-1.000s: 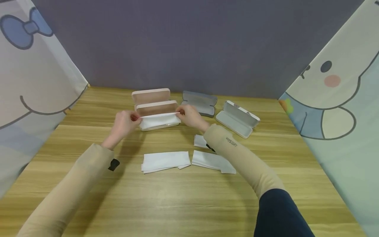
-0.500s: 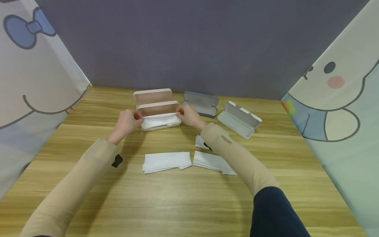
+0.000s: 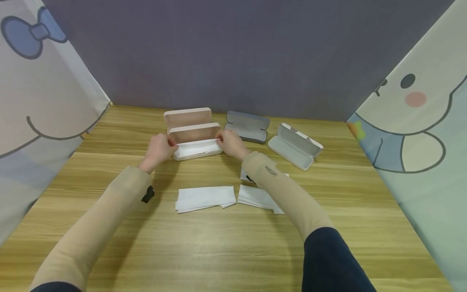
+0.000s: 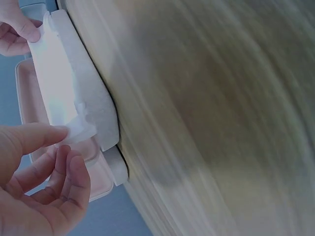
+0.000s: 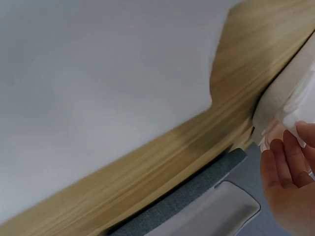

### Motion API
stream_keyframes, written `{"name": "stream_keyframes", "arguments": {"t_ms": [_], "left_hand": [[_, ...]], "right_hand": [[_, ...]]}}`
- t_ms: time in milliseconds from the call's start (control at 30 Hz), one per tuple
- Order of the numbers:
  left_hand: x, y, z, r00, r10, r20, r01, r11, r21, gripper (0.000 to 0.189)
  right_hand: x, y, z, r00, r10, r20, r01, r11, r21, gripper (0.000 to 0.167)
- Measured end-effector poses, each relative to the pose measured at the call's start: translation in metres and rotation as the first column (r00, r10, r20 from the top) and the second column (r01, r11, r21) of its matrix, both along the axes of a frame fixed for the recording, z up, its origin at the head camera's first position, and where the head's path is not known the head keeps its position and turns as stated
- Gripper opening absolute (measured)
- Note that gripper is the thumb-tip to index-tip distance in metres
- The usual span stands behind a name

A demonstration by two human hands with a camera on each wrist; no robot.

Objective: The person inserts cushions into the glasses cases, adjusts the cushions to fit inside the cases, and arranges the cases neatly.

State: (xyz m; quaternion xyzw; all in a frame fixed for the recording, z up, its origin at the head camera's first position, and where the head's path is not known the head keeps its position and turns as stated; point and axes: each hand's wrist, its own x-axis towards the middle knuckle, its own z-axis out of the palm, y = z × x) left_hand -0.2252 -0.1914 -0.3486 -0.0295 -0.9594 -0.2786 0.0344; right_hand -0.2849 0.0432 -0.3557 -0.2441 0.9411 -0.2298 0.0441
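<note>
A folded white cloth [image 3: 197,148] lies lengthwise in the lower half of an open pink-lined glasses case [image 3: 198,157], whose lid stands up behind it. My left hand [image 3: 159,149] pinches the cloth's left end between thumb and fingers. At its right end, my right hand [image 3: 232,144] pinches the other corner. In the left wrist view, the left thumb lies on top of the cloth with curled fingers [image 4: 74,182] under its edge. The right wrist view catches the right hand [image 5: 290,182] at its edge, gripping a cloth corner.
Behind stands another open pink case [image 3: 187,117]. Farther right are an open grey case [image 3: 248,126] and an open white patterned case [image 3: 292,151]. Nearer on the table lie white folded cloths [image 3: 206,197], one [image 3: 257,196] partly under my right forearm. A dark wall [image 3: 233,56] closes the back.
The cloth has sunk slightly lower into the front case, its front edge closer to the case's rim. Both hands keep hold of its ends and have shifted only a little.
</note>
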Motion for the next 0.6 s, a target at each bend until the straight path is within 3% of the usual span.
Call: {"name": "stream_keyframes", "arguments": {"t_ms": [367, 600], "left_hand": [[-0.005, 0.003, -0.008, 1.000, 0.031, -0.002, -0.031, 0.999, -0.032, 0.017], [-0.005, 0.005, -0.010, 0.998, 0.054, 0.012, -0.053, 0.997, -0.055, 0.016]], "right_hand": [[-0.001, -0.006, -0.009, 0.997, -0.020, -0.074, 0.021, 1.000, 0.012, 0.019], [-0.002, -0.007, -0.012, 0.998, -0.029, -0.058, 0.030, 0.999, 0.013, 0.020]]}}
